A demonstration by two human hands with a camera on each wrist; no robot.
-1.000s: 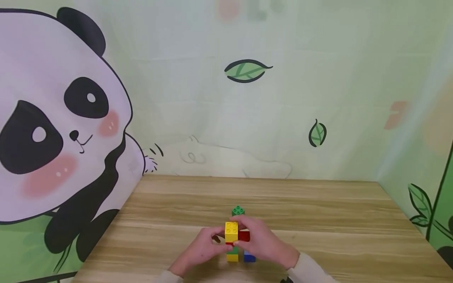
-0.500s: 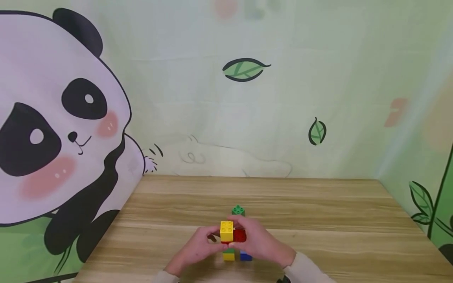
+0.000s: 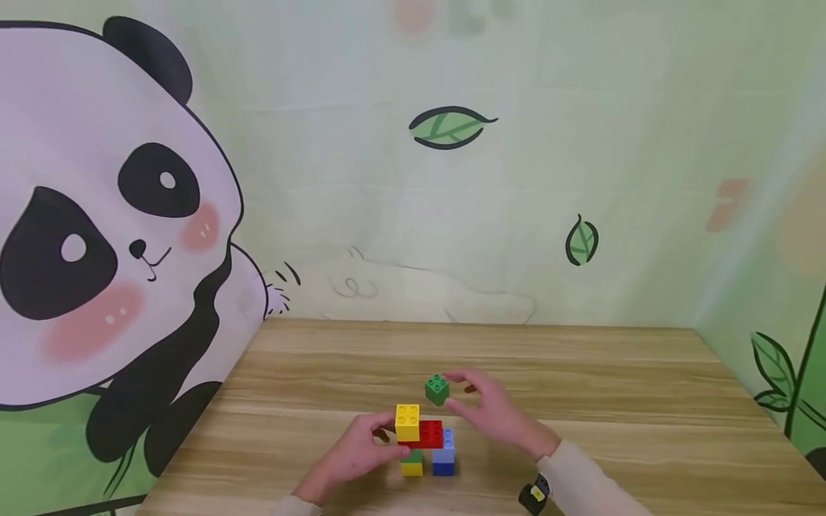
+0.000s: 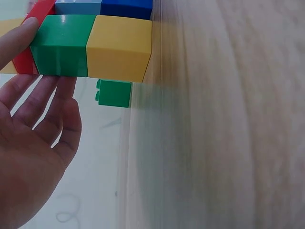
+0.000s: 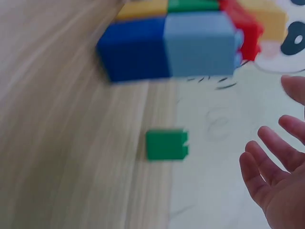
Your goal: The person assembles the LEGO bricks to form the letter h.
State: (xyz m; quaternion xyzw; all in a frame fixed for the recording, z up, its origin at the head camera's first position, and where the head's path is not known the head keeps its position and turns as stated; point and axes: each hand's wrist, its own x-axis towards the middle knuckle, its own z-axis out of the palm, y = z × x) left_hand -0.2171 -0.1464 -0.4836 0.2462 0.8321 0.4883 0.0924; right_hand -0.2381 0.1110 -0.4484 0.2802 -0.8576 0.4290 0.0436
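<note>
A small structure of toy building bricks stands on the table: a red brick [image 3: 431, 434] bridges two columns. The left column has a green brick [image 4: 64, 45] on a yellow brick [image 4: 119, 47]; the right has a light blue brick [image 5: 202, 44] on a dark blue brick [image 5: 136, 50]. Another yellow brick [image 3: 407, 423] tops the red one's left end. My left hand [image 3: 358, 450] grips the structure's left side, thumb in front, fingers behind. Farther back sits a loose green brick [image 3: 437, 390], studs up. Beside it my right hand [image 3: 493, 412] has its fingers spread, apart from it in the right wrist view.
The wooden table [image 3: 310, 373] runs back to a pale green wall cloth [image 3: 361, 179] printed with leaves and a panda [image 3: 129, 215]. A dark device [image 3: 534, 494] sits at the right wrist.
My right hand has left the brick structure and moved back to the loose green brick. The red brick's right end and the light blue brick now show. The structure shifted slightly left in view.
</note>
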